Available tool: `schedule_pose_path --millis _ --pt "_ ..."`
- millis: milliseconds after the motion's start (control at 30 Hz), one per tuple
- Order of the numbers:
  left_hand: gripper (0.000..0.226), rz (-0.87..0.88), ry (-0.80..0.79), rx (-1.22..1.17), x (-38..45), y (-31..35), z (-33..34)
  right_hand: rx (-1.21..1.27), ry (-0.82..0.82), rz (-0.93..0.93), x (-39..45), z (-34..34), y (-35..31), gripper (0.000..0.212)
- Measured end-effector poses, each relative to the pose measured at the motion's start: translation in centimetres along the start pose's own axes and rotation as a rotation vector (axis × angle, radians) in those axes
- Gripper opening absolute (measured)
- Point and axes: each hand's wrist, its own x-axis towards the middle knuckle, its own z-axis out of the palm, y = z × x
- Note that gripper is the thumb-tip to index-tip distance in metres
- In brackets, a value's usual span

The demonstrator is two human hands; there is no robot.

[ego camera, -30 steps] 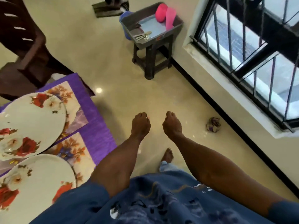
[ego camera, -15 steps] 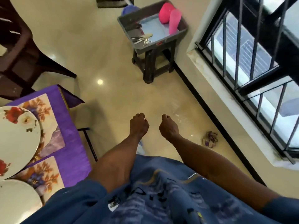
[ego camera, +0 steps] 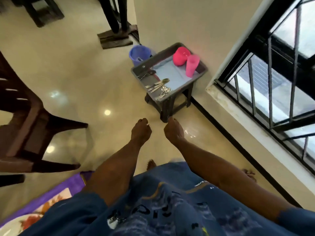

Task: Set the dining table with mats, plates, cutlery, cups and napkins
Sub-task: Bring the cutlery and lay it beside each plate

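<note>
Head view, near to far: at seven o'clock only a corner of the purple mat (ego camera: 75, 184) and a sliver of floral plate (ego camera: 20, 225) remain in frame, where a second ago two plates filled that side. We have turned away from the tabletop. Both arms reach ahead at twelve o'clock, the left hand (ego camera: 140, 132) and right hand (ego camera: 173, 132) empty, fingers loosely curled and holding nothing. Beyond them, closer than before, the grey tray (ego camera: 170, 74) sits on a dark stool (ego camera: 170, 106), with cutlery (ego camera: 158, 87) at its near edge and a pink cup (ego camera: 191, 65) beside a red cup (ego camera: 180, 56) at one o'clock. Mats and plates seem laid; we judge cutlery or cups come next.
</note>
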Motion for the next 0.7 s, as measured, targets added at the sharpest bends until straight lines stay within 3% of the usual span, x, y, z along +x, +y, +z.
schedule_pose_path --millis 133,367,567,700 --pt "0.027 0.045 -0.054 0.019 6.3 -0.6 -1.7 -0.016 -0.004 0.05 5.7 0.4 -3.3 0.017" --pt "0.028 0.091 -0.149 0.085 19.5 -1.2 -4.8 0.064 -0.003 0.18 17.7 0.1 -5.5 0.029" --pt "0.034 0.121 -0.199 0.148 30.1 0.7 -9.4 0.214 0.077 0.271 29.5 -2.6 -10.9 0.025" --pt "0.021 0.116 -0.218 0.088 35.9 4.1 -10.7 0.242 0.089 0.342 33.5 -3.5 -12.5 0.025"
